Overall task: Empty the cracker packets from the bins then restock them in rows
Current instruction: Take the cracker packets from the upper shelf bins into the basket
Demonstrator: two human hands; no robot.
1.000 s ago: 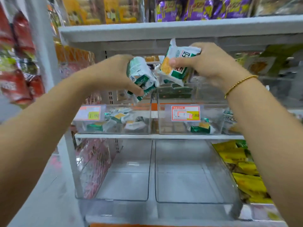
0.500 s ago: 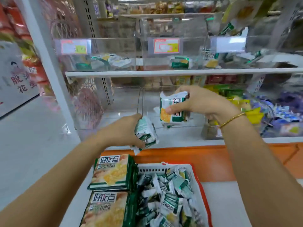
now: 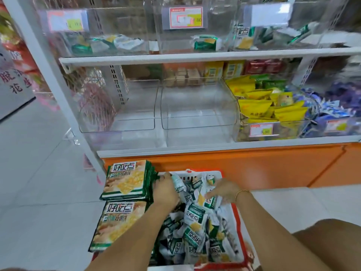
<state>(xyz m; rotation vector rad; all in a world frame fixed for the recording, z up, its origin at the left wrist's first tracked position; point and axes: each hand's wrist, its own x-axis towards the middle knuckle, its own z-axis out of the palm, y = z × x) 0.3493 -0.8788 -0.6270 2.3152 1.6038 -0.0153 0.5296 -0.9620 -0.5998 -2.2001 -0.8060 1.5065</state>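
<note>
Your left fingers [image 3: 165, 176] curl round a white-and-green packet [image 3: 178, 183] at the far left corner of the basket [image 3: 238, 218], and your left hand [image 3: 166, 190] sits low over that corner with the packet's end sticking out past the knuckles. Your right fingers [image 3: 212, 195] lie stretched out and close together on top of another packet [image 3: 205, 200] near the basket's far right side. The thumb is hidden, so you cannot tell whether they pinch it or only rest on it. Your right hand [image 3: 225, 189] wears a thin gold bracelet [image 3: 241, 192] at the wrist.

Under both hands the heap of packets [image 3: 195, 227] fills the basket, jumbled at every angle. Touching the basket's left side, two stacks of large bags [image 3: 125, 180] lie flat on the floor, one nearer you than the other.

Beyond the basket, above the orange base, two clear bins [image 3: 195, 106] stand side by side on the lower shelf. To the right of the basket's line, yellow packs [image 3: 257, 106] are piled in the next bin. Higher above the basket, the upper bins [image 3: 109, 44] hold a few green-and-white packets.
</note>
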